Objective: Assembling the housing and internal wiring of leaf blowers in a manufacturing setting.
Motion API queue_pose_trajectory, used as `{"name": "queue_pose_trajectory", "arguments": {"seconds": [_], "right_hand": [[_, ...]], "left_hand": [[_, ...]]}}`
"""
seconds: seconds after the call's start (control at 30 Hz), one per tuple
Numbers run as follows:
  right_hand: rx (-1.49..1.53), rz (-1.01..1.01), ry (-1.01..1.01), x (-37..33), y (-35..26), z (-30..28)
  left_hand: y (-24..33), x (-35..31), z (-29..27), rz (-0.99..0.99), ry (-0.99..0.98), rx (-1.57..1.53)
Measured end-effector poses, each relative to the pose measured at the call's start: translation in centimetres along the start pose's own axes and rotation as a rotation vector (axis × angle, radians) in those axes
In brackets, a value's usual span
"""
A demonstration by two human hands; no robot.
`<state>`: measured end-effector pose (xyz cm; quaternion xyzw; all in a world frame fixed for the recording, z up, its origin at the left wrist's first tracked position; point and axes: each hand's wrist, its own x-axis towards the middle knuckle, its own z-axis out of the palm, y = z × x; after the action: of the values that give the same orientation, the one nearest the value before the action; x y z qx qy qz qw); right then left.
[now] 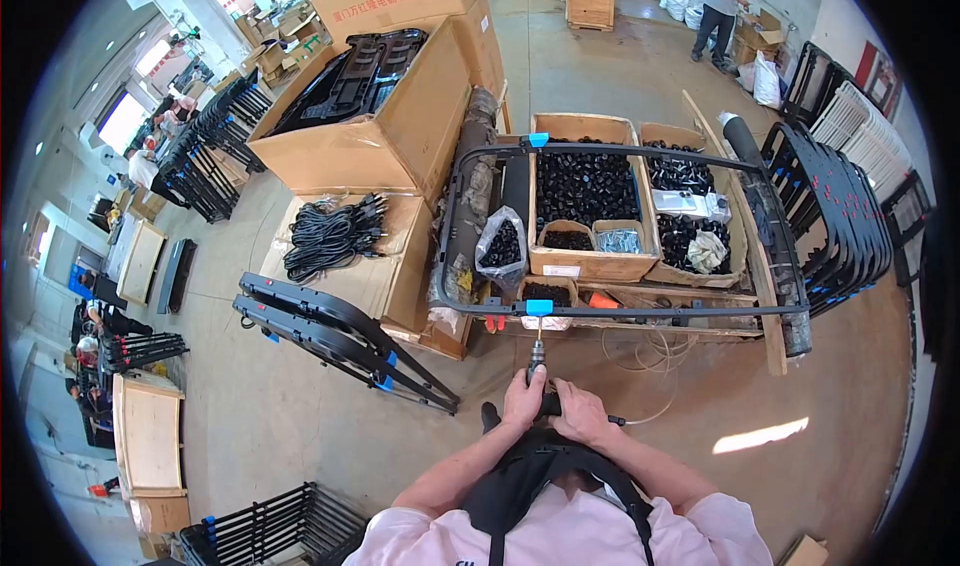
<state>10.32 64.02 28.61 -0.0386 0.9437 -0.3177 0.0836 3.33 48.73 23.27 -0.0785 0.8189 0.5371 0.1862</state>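
Both my hands are closed on a power drill that points away from me. My left hand wraps the body behind the chuck, and my right hand grips the dark rear part, from which a pale hose runs. The drill's long bit reaches a blue piece on the near rail of a black tubular frame; whether it turns or presses in, I cannot tell. The frame lies flat across the bench, with a second blue piece on its far rail.
Inside the frame stand cartons of black parts, silver screws and a plastic bag of black pieces. Folded black frames lean at left, below black cables. More frames stand at right; a person works far off.
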Motion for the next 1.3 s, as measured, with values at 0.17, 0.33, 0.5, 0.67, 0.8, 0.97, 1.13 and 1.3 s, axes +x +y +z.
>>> {"name": "queue_pose_trajectory", "arguments": {"seconds": [0.17,0.33,0.5,0.67,0.8,0.97,1.13,1.3], "right_hand": [[0.008,0.009,0.0,0.0,0.3,0.1],[0.012,-0.013,0.014,0.0,0.3,-0.1],[0.005,-0.023,0.034,0.3,0.1,-0.3],[0.001,-0.018,0.029,0.4,0.3,-0.2],[0.024,0.014,-0.006,0.6,0.4,-1.0],[0.033,0.015,-0.008,1.0,0.1,-1.4],[0.051,0.069,-0.052,1.5,0.1,-1.7],[0.047,0.119,-0.089,1.9,0.0,-2.0]], "left_hand": [[0.5,-0.3,0.2,0.008,0.009,-0.012],[0.0,-0.1,0.2,0.004,0.006,-0.033],[-1.3,0.8,0.6,0.033,0.035,0.012],[-0.9,1.0,0.6,-0.005,-0.003,-0.029],[0.5,0.8,0.8,-0.028,-0.005,-0.048],[0.0,1.4,0.7,0.001,-0.011,-0.05],[0.6,1.7,0.7,-0.016,-0.008,0.0],[1.4,1.7,0.5,-0.061,-0.036,0.038]]}}
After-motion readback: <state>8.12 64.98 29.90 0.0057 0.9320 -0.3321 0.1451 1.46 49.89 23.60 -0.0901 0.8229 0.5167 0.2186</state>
